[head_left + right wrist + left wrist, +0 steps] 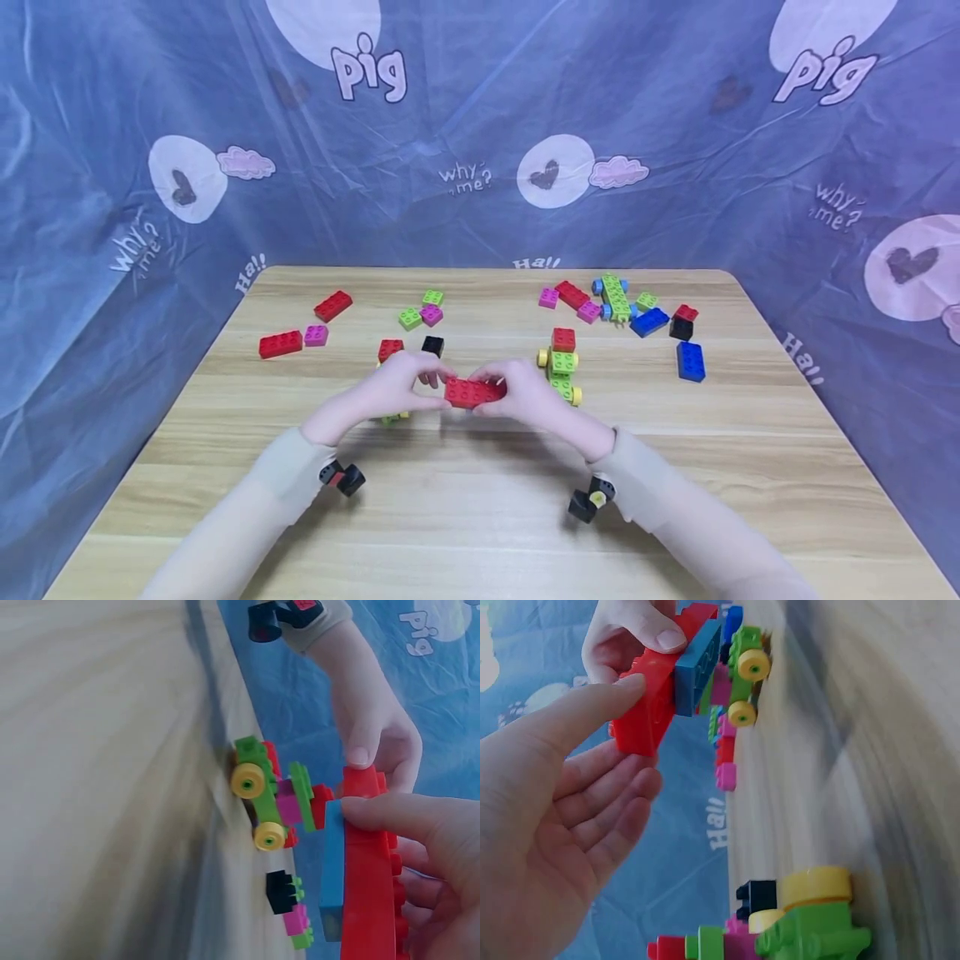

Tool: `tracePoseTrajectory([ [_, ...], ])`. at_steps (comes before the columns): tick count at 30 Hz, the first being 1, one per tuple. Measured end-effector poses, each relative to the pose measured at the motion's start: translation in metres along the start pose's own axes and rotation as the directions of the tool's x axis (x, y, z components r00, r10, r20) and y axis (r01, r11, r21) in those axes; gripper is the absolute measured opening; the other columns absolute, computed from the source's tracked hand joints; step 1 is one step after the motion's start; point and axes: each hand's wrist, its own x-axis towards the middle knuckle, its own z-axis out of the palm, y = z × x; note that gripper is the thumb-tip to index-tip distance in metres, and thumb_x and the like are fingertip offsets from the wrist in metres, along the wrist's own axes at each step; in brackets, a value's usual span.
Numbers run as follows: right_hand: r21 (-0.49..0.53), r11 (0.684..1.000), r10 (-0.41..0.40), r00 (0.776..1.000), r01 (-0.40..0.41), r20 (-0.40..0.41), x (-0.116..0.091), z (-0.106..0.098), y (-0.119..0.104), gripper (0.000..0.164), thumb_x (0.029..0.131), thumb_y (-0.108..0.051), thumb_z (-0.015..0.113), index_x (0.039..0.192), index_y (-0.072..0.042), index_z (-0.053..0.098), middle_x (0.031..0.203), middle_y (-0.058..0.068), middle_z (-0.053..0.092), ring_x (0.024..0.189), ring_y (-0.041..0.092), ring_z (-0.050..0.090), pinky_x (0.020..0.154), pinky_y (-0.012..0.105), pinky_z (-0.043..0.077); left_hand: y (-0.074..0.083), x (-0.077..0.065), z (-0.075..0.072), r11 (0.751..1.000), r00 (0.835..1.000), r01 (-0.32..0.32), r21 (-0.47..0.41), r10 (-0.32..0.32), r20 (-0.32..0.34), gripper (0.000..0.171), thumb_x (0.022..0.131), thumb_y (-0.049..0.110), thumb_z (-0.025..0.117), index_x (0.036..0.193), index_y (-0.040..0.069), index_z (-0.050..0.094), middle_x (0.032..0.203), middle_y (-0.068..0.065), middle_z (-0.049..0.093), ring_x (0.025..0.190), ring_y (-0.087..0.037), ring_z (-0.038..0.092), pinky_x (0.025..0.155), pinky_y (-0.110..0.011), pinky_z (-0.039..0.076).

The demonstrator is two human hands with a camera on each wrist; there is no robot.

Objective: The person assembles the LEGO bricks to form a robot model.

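Head-view centre | left hand (397, 385), right hand (522, 392) pinching red piece (465, 393) | blue brick (695, 671) against it: probably best pressed squarely

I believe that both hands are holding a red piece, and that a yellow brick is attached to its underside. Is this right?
Not quite: the brick attached underneath is blue, not yellow, as the left wrist view shows. The left hand and right hand do hold the red piece.
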Motion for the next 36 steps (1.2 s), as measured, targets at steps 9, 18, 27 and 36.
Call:
tracePoseTrajectory([
  [9, 0.012, 1.0, 0.017, 1.0, -0.017, -0.022, 0.022, -0.008, -0.001, 0.038, 0.074, -0.02, 0.083, 0.109, -0.008, 0.072, 0.101, 0.005, 0.073, 0.085, 0.013, 0.065, 0.074, 0.028, 0.053, -0.012, -0.004, -0.017, 0.996, 0.995, 0.022, -0.086, -0.03, -0.092, 0.049, 0.081, 0.021, 0.078, 0.124, 0.004, 0.062, 0.112, -0.008, 0.07, 0.1, -0.021, 0.065, 0.087, -0.043, 0.054],
  [18, 0.02, 0.999, 0.042, 0.998, -0.041, -0.037, 0.033, -0.01, 0.005, 0.041, 0.077, -0.02, 0.081, 0.114, -0.007, 0.071, 0.109, 0.009, 0.072, 0.097, 0.022, 0.067, 0.085, 0.035, 0.055, -0.042, -0.014, -0.032, 0.966, 0.972, 0.12, -0.23, -0.161, -0.171, 0.05, 0.085, 0.015, 0.074, 0.131, 0.006, 0.057, 0.131, -0.013, 0.06, 0.123, -0.031, 0.053, 0.105, -0.05, 0.041],
  [27, 0.006, 1.0, 0.029, 0.998, -0.028, -0.049, 0.044, -0.011, 0.008, 0.044, 0.078, -0.023, 0.08, 0.116, -0.005, 0.069, 0.113, 0.012, 0.071, 0.1, 0.025, 0.068, 0.087, 0.035, 0.055, -0.078, -0.027, -0.035, 0.935, 0.959, 0.158, -0.317, -0.222, -0.174, 0.058, 0.087, 0.011, 0.071, 0.138, -0.003, 0.046, 0.142, -0.022, 0.048, 0.133, -0.037, 0.042, 0.112, -0.053, 0.03],
  [36, -0.001, 0.998, 0.058, 0.998, -0.058, -0.036, 0.052, -0.008, 0.008, 0.047, 0.08, -0.029, 0.079, 0.119, -0.006, 0.068, 0.117, 0.011, 0.069, 0.107, 0.025, 0.066, 0.092, 0.036, 0.053, -0.095, -0.033, -0.029, 0.893, 0.958, 0.225, -0.39, -0.276, -0.08, 0.064, 0.089, 0.017, 0.069, 0.143, -0.003, 0.04, 0.146, -0.02, 0.044, 0.135, -0.038, 0.04, 0.113, -0.054, 0.028],
])
